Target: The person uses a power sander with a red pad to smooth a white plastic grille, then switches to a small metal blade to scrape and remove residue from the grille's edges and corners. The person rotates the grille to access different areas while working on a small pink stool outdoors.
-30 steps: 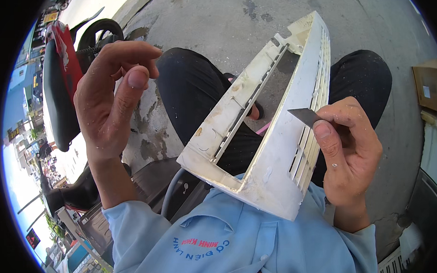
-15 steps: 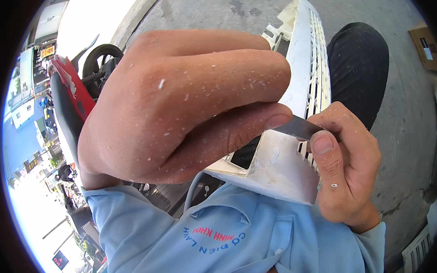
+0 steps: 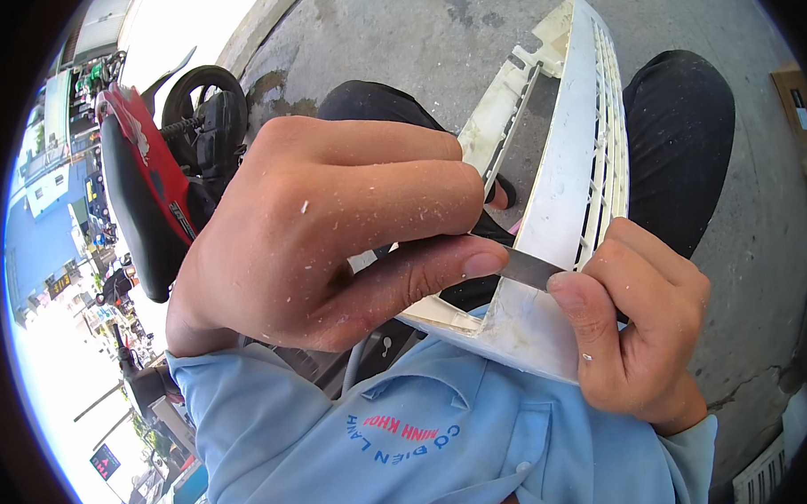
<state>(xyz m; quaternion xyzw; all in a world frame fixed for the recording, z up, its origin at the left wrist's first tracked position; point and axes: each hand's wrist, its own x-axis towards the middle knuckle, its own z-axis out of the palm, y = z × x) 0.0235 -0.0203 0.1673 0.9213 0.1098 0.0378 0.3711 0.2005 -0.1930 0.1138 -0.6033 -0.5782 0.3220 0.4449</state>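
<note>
A thin grey metal blade (image 3: 530,270) is pinched at both ends above a white plastic casing (image 3: 567,148). My left hand (image 3: 332,228) is closed on its left end, thumb below and bent fingers above. The thumb and fingers of my right hand (image 3: 646,323) grip the other end. Long and curved, the casing has an open slot on its left and a slatted grille along its right side. Its near end rests against my blue shirt (image 3: 411,456), and it stretches away between my knees. Small white flecks stick to both hands. Whether the blade's edge touches the plastic is hard to tell.
My dark-trousered knees (image 3: 684,144) flank the casing. To the left stands a red and black motorbike (image 3: 139,181), with a bright street beyond. A cardboard box (image 3: 798,105) sits at the far right on the grey concrete floor (image 3: 361,40). A slatted white part (image 3: 762,479) lies at the lower right.
My left hand has moved nearer me, lower and slightly left in view, uncovering more of the casing and my left knee. The blade came nearer with it; my right hand shifted slightly.
</note>
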